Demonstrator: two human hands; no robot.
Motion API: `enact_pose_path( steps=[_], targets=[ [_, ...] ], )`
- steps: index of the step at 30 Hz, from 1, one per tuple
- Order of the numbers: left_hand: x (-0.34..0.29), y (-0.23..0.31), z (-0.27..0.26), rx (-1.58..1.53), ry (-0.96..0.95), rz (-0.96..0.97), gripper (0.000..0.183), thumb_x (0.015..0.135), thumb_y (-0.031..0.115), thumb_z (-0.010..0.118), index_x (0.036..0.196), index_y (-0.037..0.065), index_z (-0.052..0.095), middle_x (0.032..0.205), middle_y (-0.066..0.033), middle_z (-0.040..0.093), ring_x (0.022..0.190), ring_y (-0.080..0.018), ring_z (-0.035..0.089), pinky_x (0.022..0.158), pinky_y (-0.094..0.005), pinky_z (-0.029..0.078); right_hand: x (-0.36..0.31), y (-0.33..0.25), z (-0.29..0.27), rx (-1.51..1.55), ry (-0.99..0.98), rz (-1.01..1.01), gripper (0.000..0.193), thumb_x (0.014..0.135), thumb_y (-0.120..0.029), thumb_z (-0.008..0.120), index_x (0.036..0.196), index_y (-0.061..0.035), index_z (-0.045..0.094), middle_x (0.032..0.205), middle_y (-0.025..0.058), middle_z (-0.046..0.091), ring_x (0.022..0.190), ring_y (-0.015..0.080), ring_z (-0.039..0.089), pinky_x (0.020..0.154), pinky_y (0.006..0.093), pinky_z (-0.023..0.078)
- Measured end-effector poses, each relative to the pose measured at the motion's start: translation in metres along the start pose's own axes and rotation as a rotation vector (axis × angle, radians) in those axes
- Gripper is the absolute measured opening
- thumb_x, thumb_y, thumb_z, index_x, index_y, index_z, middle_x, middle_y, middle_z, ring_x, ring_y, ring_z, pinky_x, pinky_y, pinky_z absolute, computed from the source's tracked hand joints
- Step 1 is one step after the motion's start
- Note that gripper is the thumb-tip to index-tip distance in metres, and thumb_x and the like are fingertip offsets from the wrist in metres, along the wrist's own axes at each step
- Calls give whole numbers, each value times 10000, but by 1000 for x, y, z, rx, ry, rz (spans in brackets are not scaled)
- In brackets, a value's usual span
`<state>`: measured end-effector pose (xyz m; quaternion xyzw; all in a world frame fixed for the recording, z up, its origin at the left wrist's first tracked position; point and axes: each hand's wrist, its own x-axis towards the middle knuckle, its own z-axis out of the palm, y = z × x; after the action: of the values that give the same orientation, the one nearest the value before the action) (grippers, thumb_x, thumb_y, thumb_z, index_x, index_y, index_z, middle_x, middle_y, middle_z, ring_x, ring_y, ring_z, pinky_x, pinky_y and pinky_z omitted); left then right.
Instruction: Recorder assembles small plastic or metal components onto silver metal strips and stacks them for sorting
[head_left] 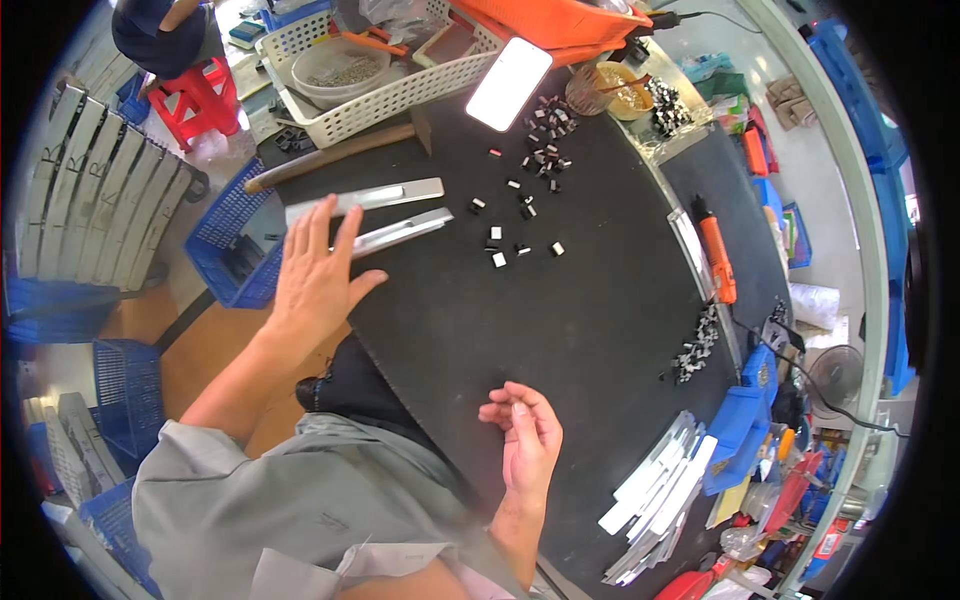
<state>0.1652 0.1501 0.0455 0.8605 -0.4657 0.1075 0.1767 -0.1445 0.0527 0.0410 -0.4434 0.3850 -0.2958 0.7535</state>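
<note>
My left hand [318,268] is stretched out with its fingers apart, its fingertips at two silvery metal channel strips. The farther strip [415,189] and the nearer strip [405,230] lie side by side on the black mat [480,330]. Whether the fingertips press on the metal I cannot tell. Over the mat's near side, my right hand [525,435] has its fingers curled in and the thumb against them; anything between them is hidden. Several small black-and-white blocks [498,259] lie scattered right of the strips, with a denser pile [548,130] farther back.
A wooden-handled hammer [340,155] and a white phone-like slab [508,84] lie toward the back, by a cream basket [390,100]. At right are an orange electric screwdriver [716,255], small dark parts [697,345], stacked metal strips [655,490] and blue bins [740,430].
</note>
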Motion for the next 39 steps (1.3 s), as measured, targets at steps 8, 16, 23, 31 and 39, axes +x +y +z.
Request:
enact_pose_path(
  steps=[8,16,23,31,39],
  targets=[
    [44,-27,27,106,211,-128,427,851,150,794,1248,50,672,1242,-155,601,1167,-374,562,972,-468,460,0,-46,-34,-316,223,-143,217,1038,-82,602,1196,38,691,1052,136,740,926,208,720,881,357,587],
    [42,19,50,-423,246,149,381,864,7,692,1243,26,656,1314,-172,594,1209,-401,567,1033,-486,469,105,-112,-82,-1037,392,-524,267,994,-91,648,1235,22,670,1127,112,722,994,200,698,895,353,547],
    [48,18,57,-521,240,122,357,859,-15,671,1214,13,644,1293,-168,599,1176,-403,583,1001,-471,492,289,-171,-186,-1806,473,-480,612,929,-194,652,1450,77,480,1459,286,524,1356,436,513,1149,485,411],
    [44,18,54,-585,225,64,332,854,-26,665,1183,11,636,1282,-162,599,1168,-394,588,994,-469,495,339,-196,-192,-1924,319,-167,667,870,-175,767,1450,28,507,1412,245,567,1351,386,531,1115,479,445],
    [45,15,54,-566,170,99,330,858,-25,662,1186,10,647,1303,-152,612,1201,-385,588,1014,-464,496,327,-199,-187,-1628,100,-221,559,799,-225,843,1247,27,621,1147,195,691,1090,310,688,969,403,541]
  ],
)
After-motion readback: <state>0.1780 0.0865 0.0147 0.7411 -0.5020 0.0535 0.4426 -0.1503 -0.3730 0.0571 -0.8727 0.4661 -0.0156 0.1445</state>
